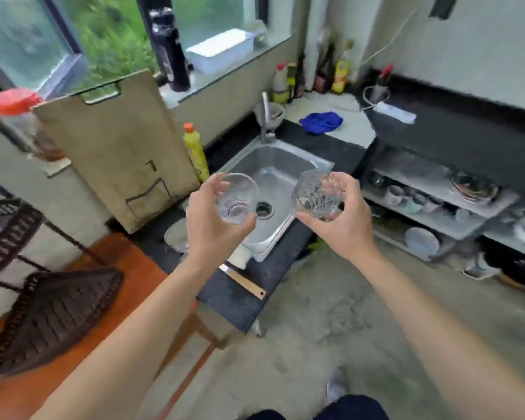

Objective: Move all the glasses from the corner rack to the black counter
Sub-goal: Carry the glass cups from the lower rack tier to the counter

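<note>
My left hand [212, 216] wrapped round clear glass [237, 197], mouth tipped toward me. My right hand [338, 218] gripping patterned glass [314, 194], also tilted. Both glasses held in air above steel sink [281, 168], apart from each other. Black table [234, 294] runs round sink, nearest bare stretch just below my left wrist. Dark corner rack [49, 316] at far left, lower tier showing. Yellow bottle [196, 151] stands left of sink.

I see a steel sink [273, 174]; beside it a yellow bottle [196, 153], behind it a blue cloth [321, 122].
</note>
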Motion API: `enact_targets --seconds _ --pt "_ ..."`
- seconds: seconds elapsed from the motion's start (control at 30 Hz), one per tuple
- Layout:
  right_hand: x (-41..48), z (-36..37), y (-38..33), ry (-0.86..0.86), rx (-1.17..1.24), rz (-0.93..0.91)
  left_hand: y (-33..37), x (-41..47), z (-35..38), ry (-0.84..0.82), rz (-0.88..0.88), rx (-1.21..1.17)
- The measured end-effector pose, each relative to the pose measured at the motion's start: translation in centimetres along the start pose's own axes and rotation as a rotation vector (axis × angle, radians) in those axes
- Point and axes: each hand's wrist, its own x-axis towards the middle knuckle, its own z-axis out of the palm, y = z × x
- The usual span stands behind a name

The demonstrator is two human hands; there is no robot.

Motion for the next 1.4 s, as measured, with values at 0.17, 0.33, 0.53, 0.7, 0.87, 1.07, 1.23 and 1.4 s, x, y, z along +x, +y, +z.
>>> enact_targets --seconds 0.17,0.33,0.53,0.7,0.87,1.07,1.23,1.4 --pt "1.0 -13.0 6.3 0.275 -0.029 0.087 9.8 2.7 12.6 -0.144 0.129 -0.086" --pt "2.5 -27.7 14.6 0.413 -0.117 0.192 20.4 2.6 28.5 -0.276 0.171 -0.207" --pt "4.6 -44.0 22.5 0.471 -0.188 0.280 32.9 2.3 43.7 -0.434 0.251 -0.262" --pt "6.0 -53.5 28.2 0.593 -0.204 0.333 40.5 2.5 53.5 -0.553 0.329 -0.250" --pt "8.0 -60.3 35.2 0.655 -0.223 0.383 45.3 2.8 64.4 -0.648 0.365 -0.240" --pt "14.0 -70.3 44.1 0.686 -0.310 0.415 51.1 5.9 80.1 -0.731 0.409 -0.282" --pt "21.0 -79.6 49.7 0.649 -0.382 0.498 57.5 9.5 92.0 -0.840 0.435 -0.303" --pt "24.5 -86.7 54.7 0.672 -0.390 0.560 62.9 11.7 101.3 -0.947 0.448 -0.276"
